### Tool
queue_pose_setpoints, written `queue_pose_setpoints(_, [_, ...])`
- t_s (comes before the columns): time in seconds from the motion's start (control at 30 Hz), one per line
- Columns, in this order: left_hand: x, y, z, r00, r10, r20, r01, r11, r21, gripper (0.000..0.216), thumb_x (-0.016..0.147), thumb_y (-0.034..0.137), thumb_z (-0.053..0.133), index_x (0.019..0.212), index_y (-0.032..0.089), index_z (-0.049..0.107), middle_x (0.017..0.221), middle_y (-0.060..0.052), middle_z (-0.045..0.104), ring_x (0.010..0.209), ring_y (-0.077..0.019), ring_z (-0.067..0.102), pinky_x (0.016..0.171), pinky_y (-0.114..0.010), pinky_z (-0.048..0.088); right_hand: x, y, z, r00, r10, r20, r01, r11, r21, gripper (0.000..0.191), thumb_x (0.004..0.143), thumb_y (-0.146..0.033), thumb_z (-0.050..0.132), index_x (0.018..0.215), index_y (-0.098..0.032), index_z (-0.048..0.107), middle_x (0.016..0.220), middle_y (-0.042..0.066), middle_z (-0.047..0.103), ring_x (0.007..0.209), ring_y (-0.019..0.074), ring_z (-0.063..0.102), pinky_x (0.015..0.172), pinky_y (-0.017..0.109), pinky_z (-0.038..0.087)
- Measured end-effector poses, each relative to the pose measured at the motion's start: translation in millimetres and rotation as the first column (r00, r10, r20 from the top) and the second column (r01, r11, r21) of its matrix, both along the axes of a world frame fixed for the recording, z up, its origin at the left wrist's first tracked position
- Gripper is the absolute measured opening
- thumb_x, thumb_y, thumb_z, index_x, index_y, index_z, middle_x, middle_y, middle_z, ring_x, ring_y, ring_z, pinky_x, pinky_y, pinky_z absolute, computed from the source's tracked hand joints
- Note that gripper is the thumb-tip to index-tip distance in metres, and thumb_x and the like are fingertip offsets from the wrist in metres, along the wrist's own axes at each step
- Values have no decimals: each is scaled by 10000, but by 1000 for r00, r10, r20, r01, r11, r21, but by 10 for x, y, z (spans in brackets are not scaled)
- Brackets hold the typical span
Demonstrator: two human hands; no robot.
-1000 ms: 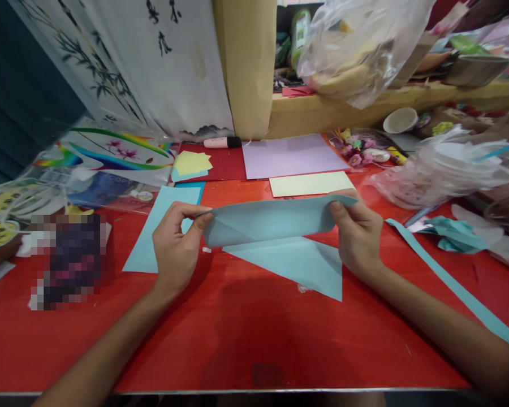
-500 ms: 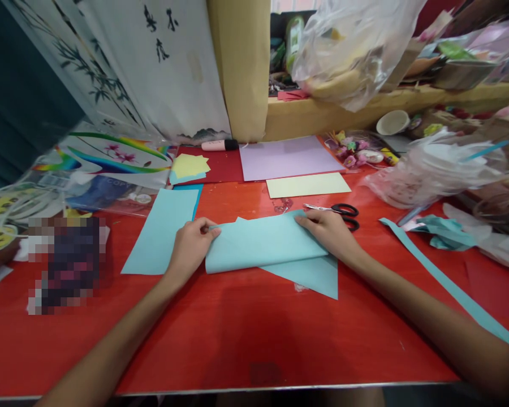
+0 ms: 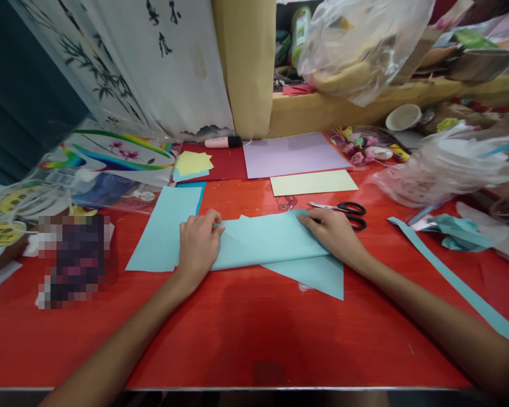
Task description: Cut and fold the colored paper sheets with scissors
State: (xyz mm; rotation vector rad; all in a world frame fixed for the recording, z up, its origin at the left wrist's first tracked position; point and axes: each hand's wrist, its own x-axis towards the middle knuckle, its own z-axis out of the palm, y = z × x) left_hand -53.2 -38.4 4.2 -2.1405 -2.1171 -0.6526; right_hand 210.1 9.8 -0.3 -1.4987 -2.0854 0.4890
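"At mid-surface, what's being held?"

"A folded blue sheet (image 3: 263, 240), laid lengthwise btwn the L & R edges of the red surface (image 3: 220, 339). Its far R corner is pinched btwn thumb & fingers of the R hand (image 3: 333, 234)."

"And the L hand (image 3: 198, 250)?"

"Set on the sheet's L end, fingers curled; whether paper is pinched there can't be told."

"Anything underneath?"

"A 2nd blue sheet (image 3: 318, 277), partly covered, w/ one corner pointed twd the front edge."

"Close by?"

"Scissors (image 3: 334, 208), partly hidden behind the R hand. Past the L hand, a blue rectangle (image 3: 161, 232) is placed twd the L edge."

"Farther out?"

"Nr the back edge, a cream strip (image 3: 314, 182) is set in front of a lilac sheet (image 3: 292, 157); yellow scraps (image 3: 193, 162) are left of it. A long blue strip (image 3: 452, 275) is slanted twd the front R corner, crumpled blue paper (image 3: 464, 233) just behind it."
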Motion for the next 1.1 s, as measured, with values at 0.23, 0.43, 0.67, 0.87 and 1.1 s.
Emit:
queue_pose_setpoints(0.23, [-5,5,9,1000,-1,-31,1,1000,0,34,832,234,498,861,224,484,791,-19,599,788,-217,516,706,-327,304,9,5,-9,1000,7,-9,-7,1000,-8,361,842,-357,427,534,-187,345,544,-3,444,532,137,372,519,280,226])
queue_pose_setpoints(0.43, [-16,2,-8,992,-24,-121,27,999,18,38,843,251,484,873,232,499,765,-20,603,787,-222,515,691,-325,301,10,2,-16,1000,10,-25,-10,1000,0,360,840,-357,428,534,-191,337,536,-12,442,526,136,372,524,283,228])
queue_pose_setpoints(0.67, [-2,5,-28,946,-46,-322,54,998,15,168,877,219,395,878,236,562,722,-37,496,751,-213,472,646,-308,305,4,-9,-23,998,35,-53,-34,999,21,353,844,-328,432,539,-186,326,538,-12,416,523,124,358,523,279,236])
queue_pose_setpoints(0.87, [28,-14,-40,896,-61,-441,69,998,2,234,866,154,372,918,239,584,739,-57,477,755,-223,464,647,-332,304,-11,-9,-32,999,33,-30,-31,999,44,335,847,-308,427,546,-187,345,564,-6,443,539,128,378,538,276,249])
queue_pose_setpoints(1.1, [71,-44,-47,859,-47,-510,101,992,78,259,835,80,366,887,198,590,933,-118,543,899,-258,489,724,-375,363,-16,-4,-45,1000,22,-2,-22,998,58,329,844,-307,433,554,-182,341,570,-7,440,541,123,375,532,265,240])
